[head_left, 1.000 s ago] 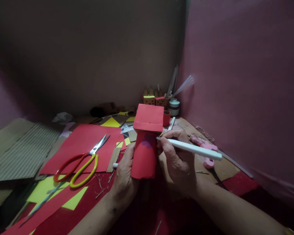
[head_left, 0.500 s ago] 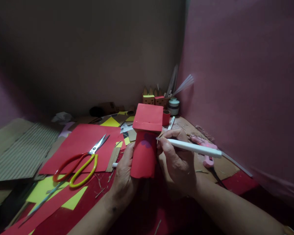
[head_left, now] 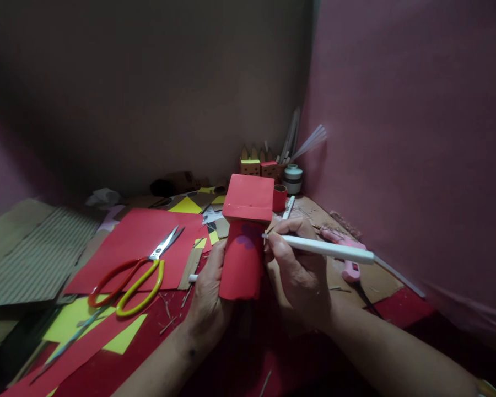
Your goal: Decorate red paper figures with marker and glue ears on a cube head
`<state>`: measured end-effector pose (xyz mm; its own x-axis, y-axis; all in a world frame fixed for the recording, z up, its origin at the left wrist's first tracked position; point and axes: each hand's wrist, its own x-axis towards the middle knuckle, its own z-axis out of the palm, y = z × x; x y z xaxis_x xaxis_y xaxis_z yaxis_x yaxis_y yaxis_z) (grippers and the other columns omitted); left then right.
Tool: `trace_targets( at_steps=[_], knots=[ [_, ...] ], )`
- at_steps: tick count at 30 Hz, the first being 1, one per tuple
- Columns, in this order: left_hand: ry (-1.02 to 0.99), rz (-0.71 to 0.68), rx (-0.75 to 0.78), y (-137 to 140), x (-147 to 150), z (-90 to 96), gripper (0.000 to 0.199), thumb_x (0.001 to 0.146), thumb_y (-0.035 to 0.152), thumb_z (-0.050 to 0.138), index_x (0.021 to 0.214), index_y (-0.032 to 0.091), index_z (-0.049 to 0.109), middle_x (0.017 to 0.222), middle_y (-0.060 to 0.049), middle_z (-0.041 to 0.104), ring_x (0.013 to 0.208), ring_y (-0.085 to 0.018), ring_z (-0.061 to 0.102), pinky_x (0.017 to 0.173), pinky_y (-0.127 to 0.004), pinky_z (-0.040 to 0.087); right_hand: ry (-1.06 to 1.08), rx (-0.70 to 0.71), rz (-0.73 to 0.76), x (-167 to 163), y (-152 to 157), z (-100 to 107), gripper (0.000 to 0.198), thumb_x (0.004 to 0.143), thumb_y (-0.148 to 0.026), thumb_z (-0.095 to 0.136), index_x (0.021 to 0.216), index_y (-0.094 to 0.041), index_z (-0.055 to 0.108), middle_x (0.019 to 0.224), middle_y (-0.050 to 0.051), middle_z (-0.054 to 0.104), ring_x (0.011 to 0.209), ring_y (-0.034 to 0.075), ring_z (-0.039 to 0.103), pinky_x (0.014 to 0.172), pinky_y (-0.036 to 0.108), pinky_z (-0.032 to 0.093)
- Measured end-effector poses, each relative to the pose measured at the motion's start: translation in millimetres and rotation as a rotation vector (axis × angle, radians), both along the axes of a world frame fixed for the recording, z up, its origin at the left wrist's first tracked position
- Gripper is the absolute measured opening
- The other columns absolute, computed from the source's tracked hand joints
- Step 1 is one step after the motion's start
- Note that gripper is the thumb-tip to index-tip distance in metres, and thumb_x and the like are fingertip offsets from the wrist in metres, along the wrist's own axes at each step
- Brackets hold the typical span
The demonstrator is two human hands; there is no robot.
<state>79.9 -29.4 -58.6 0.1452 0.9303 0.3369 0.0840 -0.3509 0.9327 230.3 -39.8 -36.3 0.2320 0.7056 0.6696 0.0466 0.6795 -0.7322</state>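
Note:
My left hand [head_left: 210, 289] is closed around the left side of a red paper-covered tube [head_left: 240, 273]. On top of the tube sits a red square paper cap [head_left: 248, 197] with a folded front edge. A purple, petal-like drawing [head_left: 245, 236] shows on the tube just under the cap. In my right hand [head_left: 300, 267] I pinch a white marker pen [head_left: 330, 248], its tip at the tube's right edge near the purple drawing. A short white end, perhaps a pen cap [head_left: 193, 278], pokes out beside my left hand.
Scissors [head_left: 159, 251] with red and yellow handles lie on a red paper sheet [head_left: 128, 237] at left. Corrugated cardboard [head_left: 37, 253] is at far left. A pink glue gun [head_left: 350, 270] lies right. Behind stand a red roll [head_left: 279, 198], a jar [head_left: 293, 179] and small cardboard boxes [head_left: 250, 167].
Hardly anything differs. The tube and both hands appear shifted very slightly left, along with the whole view; the pen tip stays near the purple drawing.

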Motion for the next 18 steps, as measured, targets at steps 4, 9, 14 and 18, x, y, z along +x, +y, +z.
trace_targets(
  at_steps=[4,9,14,18],
  knots=[
    [-0.013,-0.012,-0.026,-0.9,-1.9,0.2,0.039,0.093,0.050,0.069,0.124,0.027,0.064,0.112,-0.005,0.073,0.095,-0.025,0.068,0.083,-0.037,0.057,-0.007,0.002,-0.011,-0.3,-0.9,0.4,0.009,0.102,-0.028,0.057,0.093,-0.027,0.055,0.078,-0.004,0.051,0.067,0.015,0.050,0.062,0.032,0.042],
    [-0.027,-0.024,-0.016,-0.6,-0.8,-0.3,0.039,0.093,0.049,0.069,0.125,0.028,0.064,0.114,-0.004,0.073,0.097,-0.025,0.068,0.084,-0.036,0.057,-0.027,0.009,-0.019,0.3,-2.1,1.9,0.008,0.101,-0.026,0.057,0.093,-0.026,0.055,0.079,-0.004,0.051,0.068,0.014,0.049,0.063,0.032,0.042],
    [-0.015,0.002,-0.010,-0.9,1.4,2.5,0.043,0.091,0.052,0.068,0.125,0.026,0.065,0.113,-0.007,0.075,0.095,-0.026,0.069,0.081,-0.037,0.057,-0.037,0.014,-0.023,0.4,-2.3,1.2,0.008,0.101,-0.025,0.058,0.093,-0.026,0.056,0.080,-0.003,0.052,0.069,0.015,0.050,0.064,0.031,0.042],
    [0.015,0.031,-0.018,-1.5,2.4,4.9,0.043,0.090,0.051,0.069,0.124,0.025,0.066,0.109,-0.006,0.075,0.093,-0.026,0.069,0.079,-0.037,0.057,-0.041,0.015,-0.024,0.5,-2.6,0.7,0.008,0.101,-0.026,0.058,0.094,-0.026,0.056,0.081,-0.003,0.053,0.069,0.015,0.051,0.065,0.032,0.044]
  ],
)
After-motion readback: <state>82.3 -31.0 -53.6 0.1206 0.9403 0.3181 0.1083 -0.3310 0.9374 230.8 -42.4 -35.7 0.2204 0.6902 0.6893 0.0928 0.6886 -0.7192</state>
